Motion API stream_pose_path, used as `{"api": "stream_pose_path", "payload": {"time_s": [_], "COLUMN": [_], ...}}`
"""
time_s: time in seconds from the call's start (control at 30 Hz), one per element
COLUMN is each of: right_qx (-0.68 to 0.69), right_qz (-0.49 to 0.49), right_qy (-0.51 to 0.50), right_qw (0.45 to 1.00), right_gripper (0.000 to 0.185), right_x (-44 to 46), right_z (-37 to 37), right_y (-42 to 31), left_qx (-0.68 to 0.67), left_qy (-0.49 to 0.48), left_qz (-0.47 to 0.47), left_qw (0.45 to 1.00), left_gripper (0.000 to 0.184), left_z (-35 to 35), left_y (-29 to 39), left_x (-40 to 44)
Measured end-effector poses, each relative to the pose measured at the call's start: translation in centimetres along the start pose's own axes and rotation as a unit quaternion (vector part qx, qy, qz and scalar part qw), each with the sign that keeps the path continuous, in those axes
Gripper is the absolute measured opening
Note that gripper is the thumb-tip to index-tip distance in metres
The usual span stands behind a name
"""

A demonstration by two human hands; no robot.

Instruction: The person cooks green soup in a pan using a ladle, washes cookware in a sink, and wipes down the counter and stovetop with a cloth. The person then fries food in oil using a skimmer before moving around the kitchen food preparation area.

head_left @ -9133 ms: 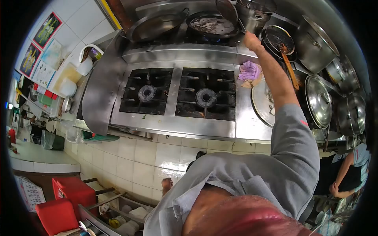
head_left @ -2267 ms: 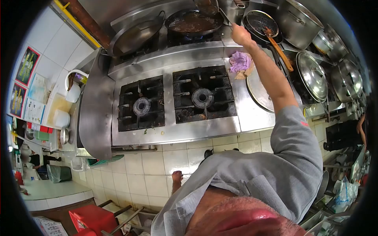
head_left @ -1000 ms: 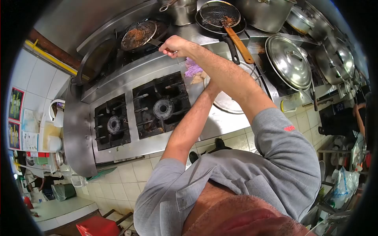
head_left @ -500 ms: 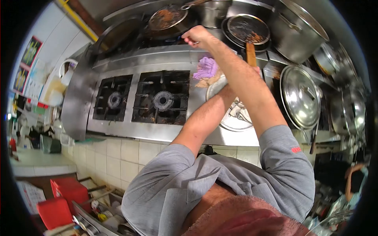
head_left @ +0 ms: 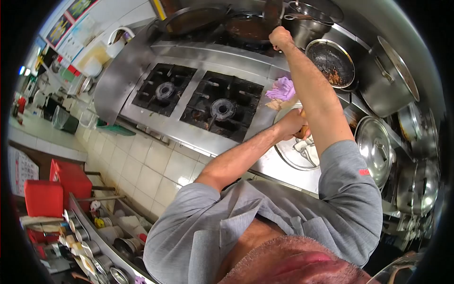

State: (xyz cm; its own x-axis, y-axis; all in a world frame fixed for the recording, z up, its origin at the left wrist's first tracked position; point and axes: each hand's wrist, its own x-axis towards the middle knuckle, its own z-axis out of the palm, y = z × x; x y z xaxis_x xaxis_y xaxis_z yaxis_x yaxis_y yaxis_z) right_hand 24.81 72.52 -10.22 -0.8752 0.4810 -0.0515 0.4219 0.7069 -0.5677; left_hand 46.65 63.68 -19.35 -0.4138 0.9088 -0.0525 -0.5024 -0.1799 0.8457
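My left hand (head_left: pixel 292 124) is wrapped around a wooden handle (head_left: pixel 304 127), above a round metal tray (head_left: pixel 284 150) with pale cloth-like pieces in it. My right forearm crosses over and hides where the handle leads. Beyond the forearm is a dark round pan (head_left: pixel 330 65) with orange-brown bits inside. Reaching far forward, my right hand (head_left: pixel 282 39) is closed beside a dark wok (head_left: pixel 247 28) at the back of the stove; what it grips is hidden. A tilted dark piece with a metal rim (head_left: pixel 273 13) stands just beyond that hand.
Two burners (head_left: pixel 222 108) sit to the left, and a purple cloth (head_left: pixel 282 89) lies near the tray. Large steel pots (head_left: pixel 385 80) and a steel lid (head_left: pixel 372 144) line the right side. Red bins (head_left: pixel 71 182) and a shelf of containers stand behind on the left.
My view has swung, so the stove appears farther right. My left hand, mostly hidden before, now shows on the wooden handle, nearer me. The orange-flecked sieve over the wok has left that spot.
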Motion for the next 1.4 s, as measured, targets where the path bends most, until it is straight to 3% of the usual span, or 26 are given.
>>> {"api": "stream_pose_path", "payload": {"time_s": [0.1,0.17,0.2,0.4,0.73,0.9,0.93,0.97,1.1,1.17,1.3,1.4], "right_qx": [0.069,0.12,0.326,0.479,0.527,0.492,0.481,0.496,0.504,0.497,0.502,0.499], "right_qz": [0.009,-0.002,0.029,0.074,0.052,0.039,0.022,-0.007,0.043,0.053,0.045,0.009], "right_qy": [-0.027,-0.105,-0.111,-0.202,-0.238,-0.194,-0.237,-0.218,-0.15,-0.133,-0.086,-0.089], "right_qw": [0.997,0.987,0.938,0.851,0.814,0.848,0.844,0.84,0.85,0.856,0.859,0.862], "right_gripper": [0.012,0.015,0.013,0.005,0.012,0.022,0.024,0.01,0.005,0.004,0.024,0.021], "right_x": [3.9,3.6,3.1,-0.1,-1.8,-1.6,-0.5,-1.8,-4.9,-6.0,-8.5,-9.7], "right_z": [2.7,3.5,4.1,4.4,4.1,3.3,3.5,3.6,4.5,5.1,6.8,8.1], "right_y": [0.3,-0.2,0.4,-0.1,-1.9,-2.4,-1.8,-1.6,-1.8,-2.3,-3.0,-3.1], "left_qx": [-0.032,-0.025,-0.019,-0.032,-0.023,-0.016,-0.011,-0.009,-0.015,-0.02,-0.031,-0.023], "left_qy": [0.066,0.063,0.067,0.116,0.174,0.201,0.209,0.211,0.24,0.271,0.316,0.373], "left_qz": [-0.007,-0.007,-0.009,-0.035,-0.026,-0.031,-0.044,-0.044,-0.038,-0.007,0.027,0.087], "left_qw": [0.997,0.998,0.998,0.992,0.984,0.979,0.977,0.977,0.97,0.962,0.948,0.923], "left_gripper": [0.009,0.01,0.01,0.018,0.018,0.017,0.017,0.017,0.02,0.021,0.021,0.022], "left_z": [-0.2,-0.5,-0.6,-0.3,-0.6,-1.9,-2.5,-3.2,-5.5,-6.4,-8.2,-9.2], "left_y": [-0.9,-0.7,-1.0,-1.5,-1.9,-1.9,-1.9,-2.1,-2.3,-1.9,-0.5,1.1], "left_x": [-1.8,-3.4,-4.0,-7.6,-15.5,-21.9,-23.4,-25.2,-32.7,-36.6,-43.4,-47.5]}}
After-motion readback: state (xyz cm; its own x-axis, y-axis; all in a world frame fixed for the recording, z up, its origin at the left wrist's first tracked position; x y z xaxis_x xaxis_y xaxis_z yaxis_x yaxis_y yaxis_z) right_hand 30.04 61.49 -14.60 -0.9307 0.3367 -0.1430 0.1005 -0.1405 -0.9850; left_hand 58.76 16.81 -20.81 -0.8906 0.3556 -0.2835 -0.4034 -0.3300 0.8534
